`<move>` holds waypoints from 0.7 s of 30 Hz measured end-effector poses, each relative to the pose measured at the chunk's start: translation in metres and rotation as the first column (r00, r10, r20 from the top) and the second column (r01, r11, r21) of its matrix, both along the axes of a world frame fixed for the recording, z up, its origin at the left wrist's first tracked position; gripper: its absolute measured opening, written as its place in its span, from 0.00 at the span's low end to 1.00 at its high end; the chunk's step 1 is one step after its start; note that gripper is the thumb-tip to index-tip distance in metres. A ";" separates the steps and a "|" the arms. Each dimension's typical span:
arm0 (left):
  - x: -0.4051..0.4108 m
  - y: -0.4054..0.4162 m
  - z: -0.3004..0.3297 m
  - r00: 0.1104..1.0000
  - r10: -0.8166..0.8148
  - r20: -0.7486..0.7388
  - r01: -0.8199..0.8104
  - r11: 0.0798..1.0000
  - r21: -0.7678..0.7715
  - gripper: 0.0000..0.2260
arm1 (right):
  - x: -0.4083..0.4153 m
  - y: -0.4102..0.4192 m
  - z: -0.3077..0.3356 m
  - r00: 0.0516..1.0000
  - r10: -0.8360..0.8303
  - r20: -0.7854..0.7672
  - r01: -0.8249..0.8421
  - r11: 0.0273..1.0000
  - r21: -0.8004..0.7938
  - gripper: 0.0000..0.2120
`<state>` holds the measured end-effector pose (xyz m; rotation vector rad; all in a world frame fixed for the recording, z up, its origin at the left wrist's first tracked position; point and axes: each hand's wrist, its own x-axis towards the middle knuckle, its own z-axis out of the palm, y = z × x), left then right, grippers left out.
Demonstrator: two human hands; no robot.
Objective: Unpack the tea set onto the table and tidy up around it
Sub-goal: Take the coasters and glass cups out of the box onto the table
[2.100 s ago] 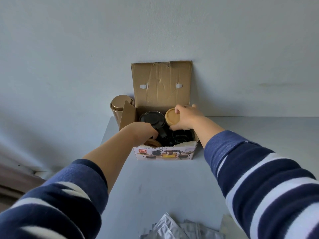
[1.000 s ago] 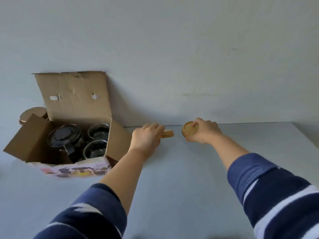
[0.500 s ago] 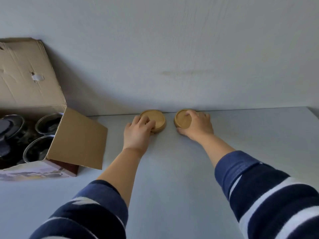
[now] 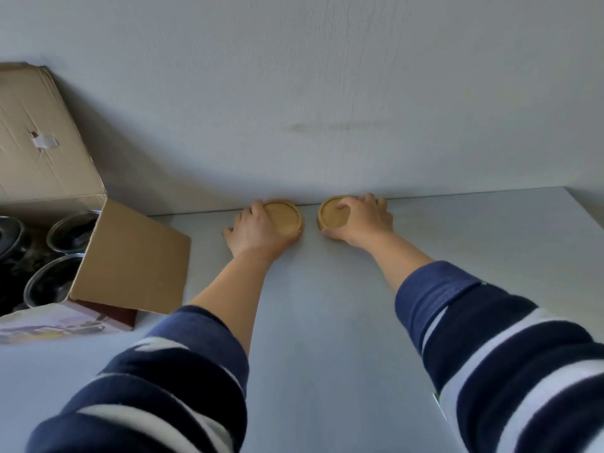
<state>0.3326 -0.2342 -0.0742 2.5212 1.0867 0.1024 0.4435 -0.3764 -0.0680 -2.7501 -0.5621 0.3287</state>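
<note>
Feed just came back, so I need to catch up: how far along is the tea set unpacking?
Early. Done: two wooden coasters lie flat by the wall, the left coaster and right coaster, slightly apart. In hand: the left hand and right hand each rest on one. Left: the cardboard box holds glass cups and a dark item at the frame's edge.

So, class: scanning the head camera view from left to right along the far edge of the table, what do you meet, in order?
Open brown cardboard box holding glass cups → left hand → round wooden coaster → second round wooden coaster → right hand.
</note>
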 end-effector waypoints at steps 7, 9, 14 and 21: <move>-0.024 -0.020 0.014 0.998 0.029 0.054 -0.030 0.999 0.036 0.43 | -0.019 -0.018 0.017 0.999 -0.025 0.021 0.024 0.999 0.041 0.31; -0.040 -0.029 0.015 0.998 0.038 0.044 -0.040 0.998 0.055 0.42 | -0.035 -0.030 0.018 0.999 -0.043 0.015 0.043 0.998 0.044 0.30; -0.073 -0.059 0.010 0.999 0.028 -0.016 -0.027 0.998 0.062 0.39 | -0.074 -0.059 0.006 0.997 -0.073 -0.039 0.075 0.995 0.062 0.30; -0.099 -0.069 -0.009 0.996 -0.002 -0.085 0.003 1.000 0.015 0.44 | -0.098 -0.076 -0.014 1.000 -0.027 -0.012 0.027 0.999 0.036 0.30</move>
